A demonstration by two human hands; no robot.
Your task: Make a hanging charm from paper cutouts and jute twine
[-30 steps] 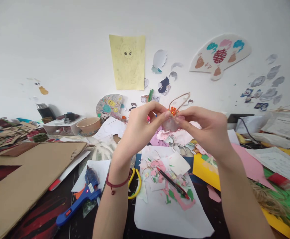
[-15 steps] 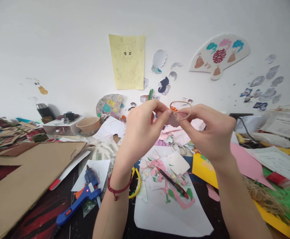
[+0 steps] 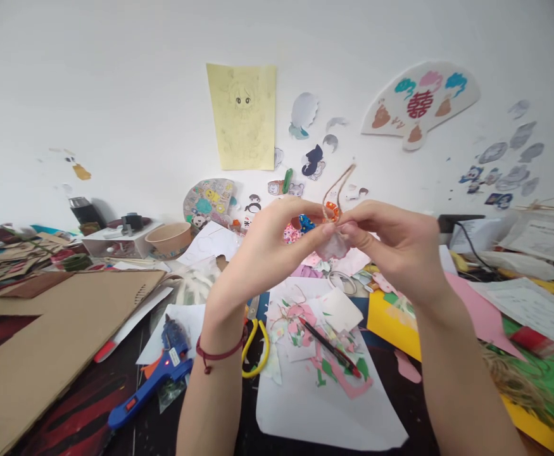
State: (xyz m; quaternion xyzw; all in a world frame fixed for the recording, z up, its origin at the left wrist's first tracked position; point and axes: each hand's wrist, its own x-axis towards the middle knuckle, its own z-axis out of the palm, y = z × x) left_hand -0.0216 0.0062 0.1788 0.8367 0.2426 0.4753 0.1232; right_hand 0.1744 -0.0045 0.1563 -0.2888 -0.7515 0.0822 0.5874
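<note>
My left hand (image 3: pixel 271 237) and my right hand (image 3: pixel 397 247) meet fingertip to fingertip above the middle of the table, both pinched closed. Between them they hold a small, pale pinkish piece (image 3: pixel 332 247), its exact kind unclear. A loop of brown twine (image 3: pixel 338 185) stands up from the pinch point. The fingers hide where twine and piece join. Under the hands lies a white sheet (image 3: pixel 324 411) with pink and green paper scraps (image 3: pixel 300 316) and a dark pen (image 3: pixel 328 347) with a red end on it.
Yellow-handled scissors (image 3: pixel 264 358) lie beside my left forearm. Further left are a blue glue gun (image 3: pixel 163 373), its light lit, and a cardboard sheet (image 3: pixel 68 323). A paper bowl (image 3: pixel 168 239) stands behind. Loose twine (image 3: pixel 514 380) and yellow card (image 3: pixel 395 326) lie right.
The twine loop has turned from a lying ring to an upright, narrow loop. More of the pale piece now shows below my fingertips. My left wrist has shifted slightly left, uncovering more of the scissors.
</note>
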